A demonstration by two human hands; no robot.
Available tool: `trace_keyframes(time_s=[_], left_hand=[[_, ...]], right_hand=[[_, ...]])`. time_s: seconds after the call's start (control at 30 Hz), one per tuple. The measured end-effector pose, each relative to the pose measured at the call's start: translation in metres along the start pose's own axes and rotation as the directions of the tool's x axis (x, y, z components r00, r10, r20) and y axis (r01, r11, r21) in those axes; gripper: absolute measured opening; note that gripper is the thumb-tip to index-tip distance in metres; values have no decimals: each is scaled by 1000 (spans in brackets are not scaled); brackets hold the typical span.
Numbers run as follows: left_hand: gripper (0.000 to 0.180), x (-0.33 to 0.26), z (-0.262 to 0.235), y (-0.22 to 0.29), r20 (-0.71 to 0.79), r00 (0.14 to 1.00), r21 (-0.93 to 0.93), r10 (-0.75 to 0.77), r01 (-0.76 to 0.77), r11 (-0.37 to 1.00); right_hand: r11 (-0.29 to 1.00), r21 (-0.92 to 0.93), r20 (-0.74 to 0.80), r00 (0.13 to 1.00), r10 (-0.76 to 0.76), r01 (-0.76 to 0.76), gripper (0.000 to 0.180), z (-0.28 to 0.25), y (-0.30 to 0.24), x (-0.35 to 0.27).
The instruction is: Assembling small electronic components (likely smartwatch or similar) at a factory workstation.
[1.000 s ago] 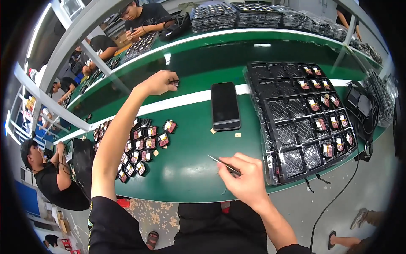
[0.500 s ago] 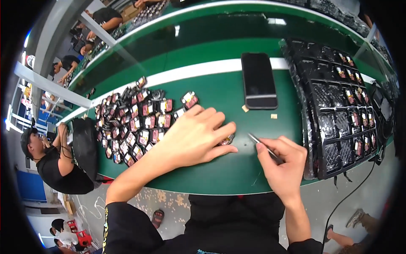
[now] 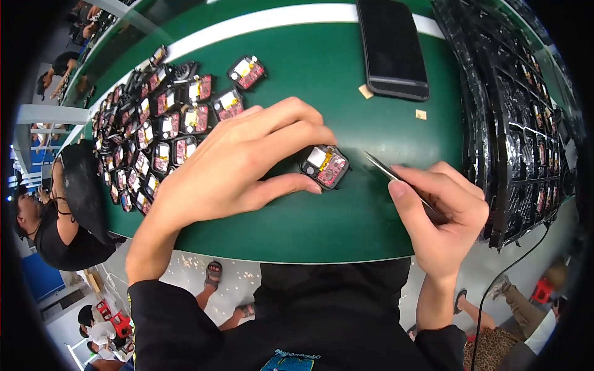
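left grip (image 3: pixel 247 151) arched, palm down, widely pinched, right grip (image 3: pixel 445 207) curled, narrowly pinched

Green bench (image 3: pixel 266 235) with black modules (image 3: pixel 196 117), 1 phone (image 3: pixel 394 49), black trays (image 3: pixel 492 167)

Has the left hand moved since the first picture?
Yes, toward the person: the left hand was beyond the white strip and is now on its near side.

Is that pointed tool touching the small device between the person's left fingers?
No, green table shows between the pointed tool and the small device.
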State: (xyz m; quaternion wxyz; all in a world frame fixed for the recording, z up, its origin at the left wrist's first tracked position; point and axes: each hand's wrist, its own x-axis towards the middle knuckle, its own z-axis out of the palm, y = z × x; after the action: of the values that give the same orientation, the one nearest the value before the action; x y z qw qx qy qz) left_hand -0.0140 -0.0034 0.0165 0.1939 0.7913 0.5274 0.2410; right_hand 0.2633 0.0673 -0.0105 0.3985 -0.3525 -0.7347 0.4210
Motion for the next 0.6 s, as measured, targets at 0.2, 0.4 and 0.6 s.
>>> trace_keyframes(time_s=[0.2,0.4,0.6], left_hand=[[59,2,6,-1,48,999,-47,5,-3,999],[64,4,10,-5,4,999,-93,33,-33,995],[66,6,9,-6,11,999,-67,53,-52,996]], right_hand=[[990,-34,129,983,-128,133,19,-2,0,2],[991,-90,200,977,-80,100,20,2,-5,3],[981,-120,205,971,-123,150,22,4,-2,5]])
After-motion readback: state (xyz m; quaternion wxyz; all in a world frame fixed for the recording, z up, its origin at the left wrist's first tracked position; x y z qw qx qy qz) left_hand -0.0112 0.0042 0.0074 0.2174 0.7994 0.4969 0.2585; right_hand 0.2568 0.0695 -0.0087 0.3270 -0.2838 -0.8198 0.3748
